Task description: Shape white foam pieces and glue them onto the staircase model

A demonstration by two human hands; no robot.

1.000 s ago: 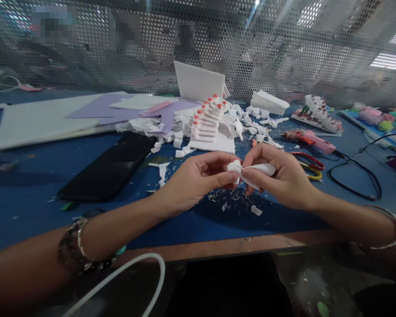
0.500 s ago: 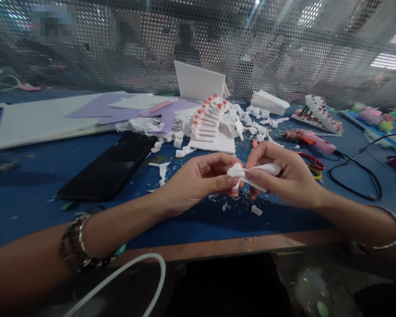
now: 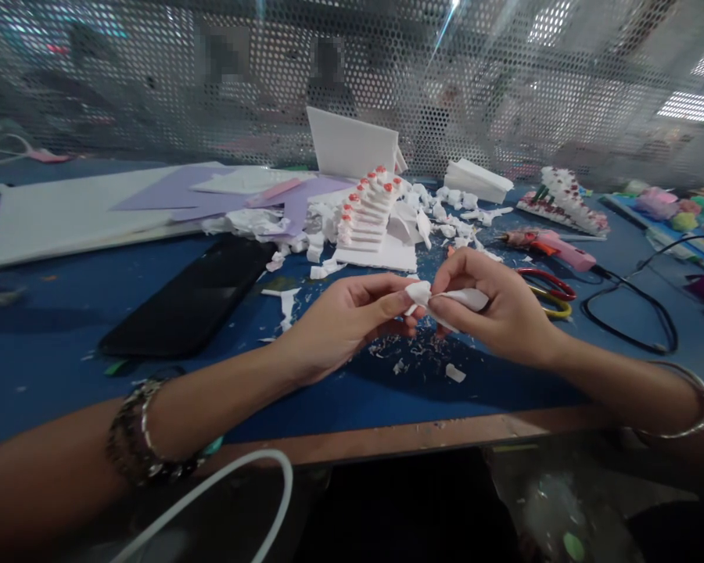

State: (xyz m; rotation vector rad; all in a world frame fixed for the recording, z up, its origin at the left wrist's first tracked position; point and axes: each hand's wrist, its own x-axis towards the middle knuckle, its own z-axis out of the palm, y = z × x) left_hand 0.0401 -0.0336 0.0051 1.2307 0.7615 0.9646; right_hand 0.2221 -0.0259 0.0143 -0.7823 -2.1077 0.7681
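Observation:
A twisted strip of white tissue paper (image 3: 468, 298) is held between my two hands above the near part of the table. My left hand (image 3: 352, 317) pinches its bunched end between thumb and fingers. Closed round the loose, wider part is my right hand (image 3: 493, 309), its thumb and forefinger close to the left fingertips. Beyond them stands a small white stepped model (image 3: 372, 227) with red-tipped pieces along its steps. Scissors (image 3: 554, 293) with red and yellow handles lie partly behind my right hand. Small white scraps (image 3: 455, 373) lie beneath the hands.
On the left are a black phone (image 3: 188, 301) and white boards (image 3: 64, 207) with purple sheets. A pink glue gun (image 3: 557, 249) with a black cable lies right. Crumpled white bits (image 3: 446, 215) and a decorated white piece (image 3: 563, 199) are farther back, before a perforated metal screen (image 3: 381, 62).
Both hands have shifted slightly, and the right fingers are closer to the bunched end. The strip looks more gathered, with less of it hanging below the right hand.

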